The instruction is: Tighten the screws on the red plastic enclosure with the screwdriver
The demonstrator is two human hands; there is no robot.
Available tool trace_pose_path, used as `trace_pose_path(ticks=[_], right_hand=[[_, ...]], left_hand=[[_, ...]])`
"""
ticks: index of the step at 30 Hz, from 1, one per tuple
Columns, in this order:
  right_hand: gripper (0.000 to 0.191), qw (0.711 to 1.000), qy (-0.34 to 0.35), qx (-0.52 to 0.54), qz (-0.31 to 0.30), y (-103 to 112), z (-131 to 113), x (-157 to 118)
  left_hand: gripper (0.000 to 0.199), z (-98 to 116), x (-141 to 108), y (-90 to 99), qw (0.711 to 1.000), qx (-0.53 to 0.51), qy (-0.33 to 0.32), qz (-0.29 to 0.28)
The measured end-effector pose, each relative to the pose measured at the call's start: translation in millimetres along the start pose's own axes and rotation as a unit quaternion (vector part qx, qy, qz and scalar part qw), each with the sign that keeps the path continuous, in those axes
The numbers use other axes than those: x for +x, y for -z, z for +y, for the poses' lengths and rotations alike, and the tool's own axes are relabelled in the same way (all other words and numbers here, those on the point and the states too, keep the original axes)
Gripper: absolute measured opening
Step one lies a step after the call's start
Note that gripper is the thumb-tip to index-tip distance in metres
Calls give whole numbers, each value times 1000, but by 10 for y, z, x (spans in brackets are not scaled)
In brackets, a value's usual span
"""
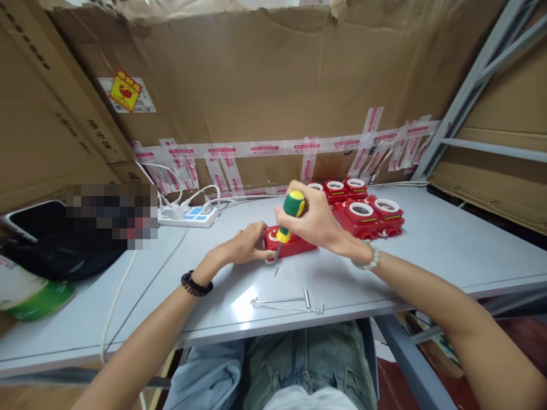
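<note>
My right hand [318,219] is closed around a green and yellow screwdriver [292,206]. The screwdriver slants downward, its tip at the near left corner of a red box-shaped unit [299,247] on the table. Fingers of my left hand [244,244] wrap the unit's left end. My right hand and the screwdriver partly hide the unit's top. A small screw [276,271] lies on the table just in front of it. Nearer the front edge is a T-shaped metal rod [282,299] with a thin chain or cord beside it.
Several red units with round white rings [361,209] stand grouped at the back right. A white power strip [199,217] with plugs sits back left, near a black bag [55,239] and a green-white container [38,299]. A taped cardboard sheet [265,85] walls the back.
</note>
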State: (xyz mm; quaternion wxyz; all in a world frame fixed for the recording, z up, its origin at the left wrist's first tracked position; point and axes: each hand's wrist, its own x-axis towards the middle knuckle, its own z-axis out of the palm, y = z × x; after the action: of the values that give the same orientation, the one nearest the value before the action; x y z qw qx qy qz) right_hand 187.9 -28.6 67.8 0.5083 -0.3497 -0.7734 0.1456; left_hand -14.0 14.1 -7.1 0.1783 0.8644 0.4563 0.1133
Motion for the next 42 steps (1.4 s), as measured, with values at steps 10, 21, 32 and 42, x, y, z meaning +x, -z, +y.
trace_pose_path(ticks=[10,21,32,42], right_hand=[[30,999,-35,13,-25,-130,257,-140],[27,1000,-8,16,25,-9,151,-57],[29,993,39,37,107,-20,84,124],[27,996,33,18,80,-80,146,122]], left_hand=[[48,-56,3,-1,1000,-4,-2,13],[48,-36,1,10,1000,2,3,9],[53,-57,4,6,1000,-23,-3,4],[51,-88,4,-14,1000,-23,-11,16]])
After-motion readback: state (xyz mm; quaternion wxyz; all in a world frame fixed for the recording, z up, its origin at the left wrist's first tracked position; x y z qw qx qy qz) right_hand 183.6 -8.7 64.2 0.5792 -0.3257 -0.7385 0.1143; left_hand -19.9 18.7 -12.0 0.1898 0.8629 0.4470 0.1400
